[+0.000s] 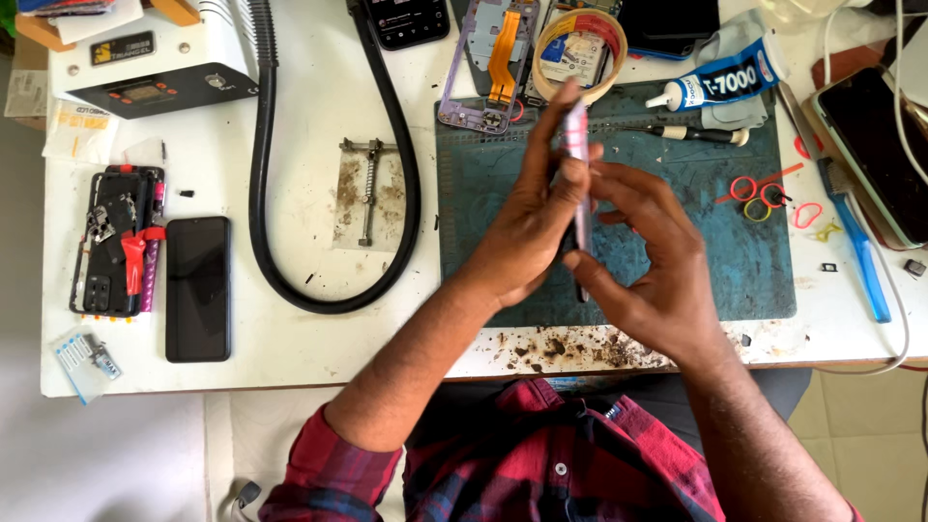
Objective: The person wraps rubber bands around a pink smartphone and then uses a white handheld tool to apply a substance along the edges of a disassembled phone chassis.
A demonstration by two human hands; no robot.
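Note:
Both my hands hold a thin phone [579,155] edge-on above a blue work mat [677,242]. My left hand [530,217] grips its left side, fingers reaching up along the edge. Against the lower right side rest the thumb and fingers of my right hand [650,266]. The phone's pale purple rim faces the camera and its faces are hidden.
On the white table lie a purple phone frame with an orange flex cable [488,63], a tape roll [580,43], a glue tube [720,82], a screwdriver [691,133], a black hose [261,174], a black phone [197,288], an opened phone [118,240], coloured rubber bands [764,198] and a grey machine [155,53]. Brown debris litters the front edge.

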